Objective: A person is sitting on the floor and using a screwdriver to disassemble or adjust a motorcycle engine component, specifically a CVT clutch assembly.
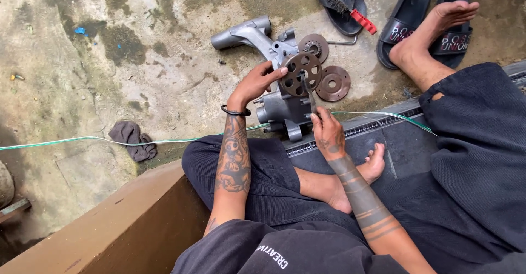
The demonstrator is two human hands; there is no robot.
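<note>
Concrete floor (pixel 137 44), damp and stained; person sits cross-legged on it, dark clothes, a brown box edge (pixel 126 224) by the left knee; grey metal housing (pixel 276 107) lies in front of the shins, its long neck pointing away; 2 black sandals (pixel 408 19) under the far foot, a third sandal (pixel 342 5) with a wire brush (pixel 339 0) on it; grey rag (pixel 134 140) to the left; green cord (pixel 109 140) across the floor.

Left hand (pixel 255 83) pinches the rim of a rusty disc (pixel 300 74) with round holes, held up over the housing, face toward the person; right hand (pixel 327 131) closed on a thin tool (pixel 310 93), tip touching the disc's lower edge; 2 more discs on the floor just beyond, 1 toothed (pixel 313 46), 1 flat (pixel 333 83).

Judgement: scraping goes best with the disc braced firm by thumb and fingers, tool kept at a low angle, short strokes away from the holding hand; turn the disc bit by bit so no patch is missed; a slip toward the left fingers is the risk.
</note>
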